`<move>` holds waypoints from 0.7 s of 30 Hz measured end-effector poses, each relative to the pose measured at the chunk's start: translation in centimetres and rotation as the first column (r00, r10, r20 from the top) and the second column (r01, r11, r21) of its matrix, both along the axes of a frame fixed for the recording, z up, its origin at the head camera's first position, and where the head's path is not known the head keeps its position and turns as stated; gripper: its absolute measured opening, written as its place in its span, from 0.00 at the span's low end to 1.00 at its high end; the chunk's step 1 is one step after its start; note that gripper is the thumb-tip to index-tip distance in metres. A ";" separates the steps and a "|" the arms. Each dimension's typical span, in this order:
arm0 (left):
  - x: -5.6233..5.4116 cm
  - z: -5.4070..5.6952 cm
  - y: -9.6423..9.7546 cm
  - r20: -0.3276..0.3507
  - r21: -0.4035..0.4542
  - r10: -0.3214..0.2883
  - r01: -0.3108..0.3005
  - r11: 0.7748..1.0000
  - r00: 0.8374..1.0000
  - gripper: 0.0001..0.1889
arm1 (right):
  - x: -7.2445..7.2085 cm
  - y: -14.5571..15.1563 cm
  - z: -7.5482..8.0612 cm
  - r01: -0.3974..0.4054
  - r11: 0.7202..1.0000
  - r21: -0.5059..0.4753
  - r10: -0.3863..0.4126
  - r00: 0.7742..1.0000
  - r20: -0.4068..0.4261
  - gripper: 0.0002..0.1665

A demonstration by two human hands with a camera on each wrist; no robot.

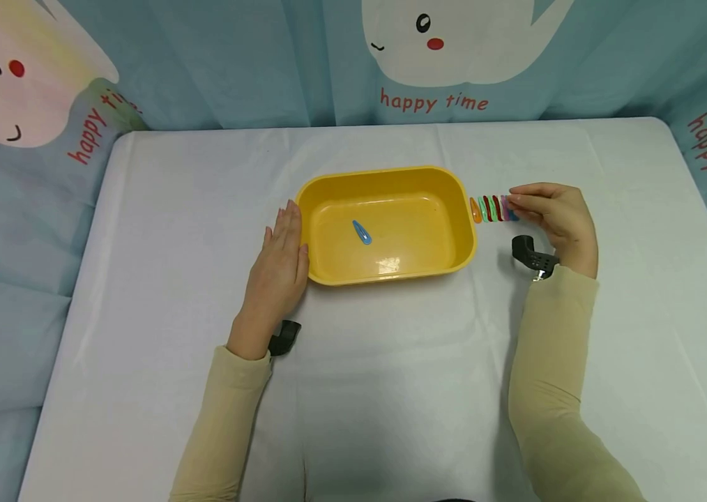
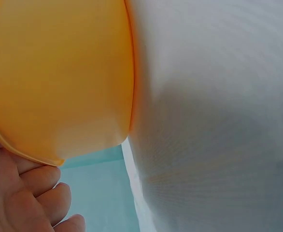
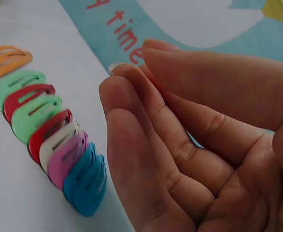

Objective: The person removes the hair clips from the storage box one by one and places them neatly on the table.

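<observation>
A yellow plastic tray [image 1: 385, 277] lies on the white-covered table, with one blue snap hair clip [image 1: 362, 232] on its floor. My left hand [image 1: 275, 268] rests along the tray's left end, its fingers extended against the wall and rim. In the left wrist view, those fingers [image 2: 42, 181] touch the rim's underside. To the right of the tray runs a row of hair clips in orange, green, red [image 3: 49, 130], white, purple and blue [image 3: 86, 186]. Over the blue end hovers my right hand [image 1: 554, 213], fingers loosely bent; nothing is visible between thumb and fingertips.
A white cloth [image 1: 391, 390] covers the table. Behind it and at the sides hangs a blue curtain [image 1: 228, 63] with cartoon prints and red lettering. Black wrist cameras [image 1: 532, 256] sit at both cuffs. The orange clip [image 1: 475, 210] lies close by the tray's right rim.
</observation>
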State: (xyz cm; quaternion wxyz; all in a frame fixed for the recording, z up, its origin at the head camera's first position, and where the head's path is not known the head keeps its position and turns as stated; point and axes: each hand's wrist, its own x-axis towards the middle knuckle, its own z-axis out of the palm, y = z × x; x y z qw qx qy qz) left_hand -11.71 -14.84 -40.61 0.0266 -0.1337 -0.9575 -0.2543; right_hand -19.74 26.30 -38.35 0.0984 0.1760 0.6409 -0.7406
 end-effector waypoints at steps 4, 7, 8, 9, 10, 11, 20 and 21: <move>0.0 0.0 0.0 0.000 0.002 0.002 -0.002 1.000 1.000 0.29 | -0.1 -0.6 0.3 -0.018 1.000 0.012 0.018 1.000 -0.019 0.04; 0.0 0.1 0.0 0.001 0.001 0.002 -0.002 1.000 1.000 0.29 | -0.1 -1.1 0.6 -0.044 0.999 0.016 0.045 0.997 -0.060 0.03; 0.0 0.1 0.0 0.003 0.002 0.002 -0.002 1.000 1.000 0.29 | -0.2 -1.3 0.7 -0.052 0.999 0.009 0.053 0.996 -0.078 0.03; 0.0 0.1 0.0 0.002 0.003 0.001 -0.001 1.000 1.000 0.29 | -0.2 -1.5 0.9 -0.059 0.998 -0.001 0.059 0.994 -0.095 0.03; 0.0 0.1 0.0 0.001 0.002 0.001 -0.001 1.000 1.000 0.29 | -0.2 -1.7 1.0 -0.070 0.998 0.000 0.069 0.991 -0.116 0.03; 0.0 0.1 0.0 0.001 0.002 0.001 -0.001 1.000 1.000 0.29 | -0.2 -2.0 1.1 -0.077 0.997 -0.007 0.075 0.988 -0.133 0.03; 0.0 0.0 0.0 -0.004 0.005 0.001 -0.001 1.000 1.000 0.29 | 0.1 -3.5 2.4 -0.153 0.987 0.043 0.159 0.961 -0.225 0.04; 0.0 0.0 0.0 -0.004 0.005 0.001 -0.001 1.000 1.000 0.29 | 0.1 -3.7 2.6 -0.156 0.986 0.051 0.164 0.960 -0.225 0.03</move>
